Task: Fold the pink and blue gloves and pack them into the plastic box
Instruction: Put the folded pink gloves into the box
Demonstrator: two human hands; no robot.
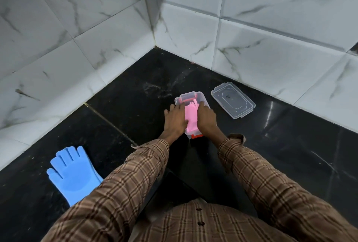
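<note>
Both our hands, left hand (pixel 175 118) and right hand (pixel 206 117), press flat on the folded pink glove (pixel 190 119) in the plastic box (pixel 183 100), which looks springy, while the floppy blue glove (pixel 72 174) lies flat at left, best pinched at its cuff.

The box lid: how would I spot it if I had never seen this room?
Start at the black floor where it meets the white marble-look wall on the right. The lid lies flat there, just right of the plastic box that both hands are pressing the pink glove into. It alone is clear, flat and untouched.
</note>
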